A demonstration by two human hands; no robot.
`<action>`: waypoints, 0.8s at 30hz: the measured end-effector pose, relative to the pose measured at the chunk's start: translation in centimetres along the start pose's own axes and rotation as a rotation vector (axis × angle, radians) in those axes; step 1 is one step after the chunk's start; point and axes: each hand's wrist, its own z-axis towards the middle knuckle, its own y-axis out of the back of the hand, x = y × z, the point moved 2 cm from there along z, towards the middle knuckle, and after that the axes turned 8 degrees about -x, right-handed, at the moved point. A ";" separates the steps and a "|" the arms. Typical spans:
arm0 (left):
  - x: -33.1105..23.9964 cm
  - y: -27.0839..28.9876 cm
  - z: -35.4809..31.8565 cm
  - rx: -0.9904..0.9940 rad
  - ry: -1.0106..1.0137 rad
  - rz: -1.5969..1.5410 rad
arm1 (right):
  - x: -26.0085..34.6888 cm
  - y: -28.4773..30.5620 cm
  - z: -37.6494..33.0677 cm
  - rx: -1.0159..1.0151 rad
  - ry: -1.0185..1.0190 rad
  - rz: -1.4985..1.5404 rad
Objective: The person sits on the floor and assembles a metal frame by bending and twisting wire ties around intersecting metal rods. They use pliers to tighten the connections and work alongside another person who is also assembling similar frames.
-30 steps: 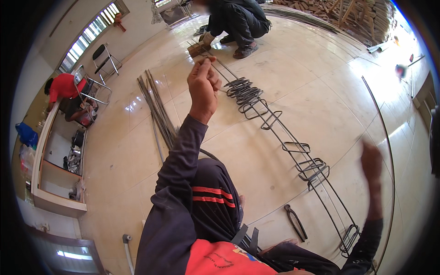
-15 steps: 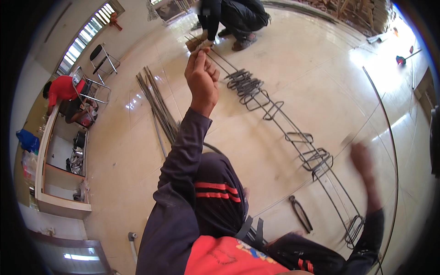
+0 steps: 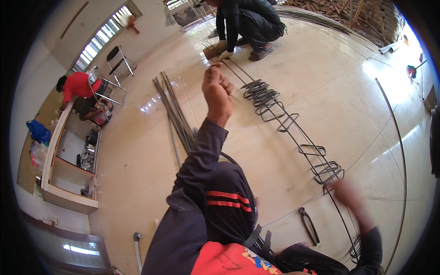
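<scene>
My left hand is raised in front of me, its fingers pinched together; whatever they hold, if anything, is too small to make out. My right hand is smeared by motion beside the near group of stirrups, and its fingers cannot be read. Two long steel rods run diagonally across the tiles, with bent wire stirrups hung along them. A thicker bunch of stirrups sits toward the far end. Pincers lie on the floor close to my legs.
A crouching co-worker has gloved hands at the rods' far end. Loose steel bars lie left of my arm, and a long bent bar curves at right. Someone in red bends over a cabinet near folding chairs.
My right hand has swung down and inward, close to the near stirrups. My left hand stays raised and pinched. The whole view has shifted slightly, with the scene sliding right.
</scene>
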 end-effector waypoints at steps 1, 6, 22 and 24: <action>-0.4 1.6 0.2 -0.077 -0.037 0.076 | 8.8 1.8 -1.8 0.294 0.293 0.242; -1.4 1.8 0.4 -0.027 -0.104 0.150 | 7.9 18.3 -4.2 -0.308 0.671 0.854; 0.6 0.0 0.5 0.010 -0.133 0.216 | 7.5 24.0 -7.7 -0.792 0.283 0.566; 1.1 -0.2 -0.3 0.035 -0.115 0.262 | 2.7 22.9 -6.2 -1.152 -0.062 0.455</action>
